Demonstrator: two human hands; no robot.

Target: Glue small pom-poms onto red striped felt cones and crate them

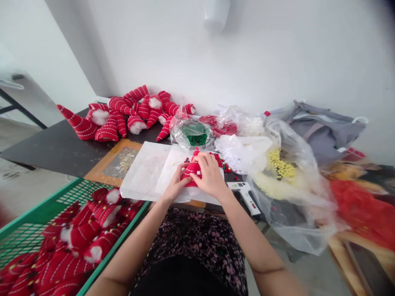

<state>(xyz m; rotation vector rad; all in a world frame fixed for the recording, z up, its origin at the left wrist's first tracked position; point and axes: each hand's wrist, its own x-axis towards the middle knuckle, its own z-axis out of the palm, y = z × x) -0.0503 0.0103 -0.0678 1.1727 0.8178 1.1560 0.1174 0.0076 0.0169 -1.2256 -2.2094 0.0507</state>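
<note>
A red stuffed cone hat (pixel 192 167) with white stitched stripes lies on white paper (pixel 145 168) in front of me. My left hand (pixel 176 183) grips its left side, fingers bent round it. Across its right side and top lies my right hand (pixel 210 174), fingers curled over the cloth and thumb near the left one. A small white ball shows on the cloth by the thumbs; much of the hat is hidden under my fingers. Small red and green pompoms (pixel 222 163) are heaped just beyond my right hand. A white glue gun (pixel 247 196) lies right of my right wrist.
Many similar red hats (pixel 112 123) are piled at the back left. A green basket (pixel 58 193) of hats stands low at left. Bags of green pompoms (pixel 194 133), white pompoms (pixel 236 154) and yellow pompoms (pixel 280 164) sit behind and right. A grey bag (pixel 327 131) leans by the wall.
</note>
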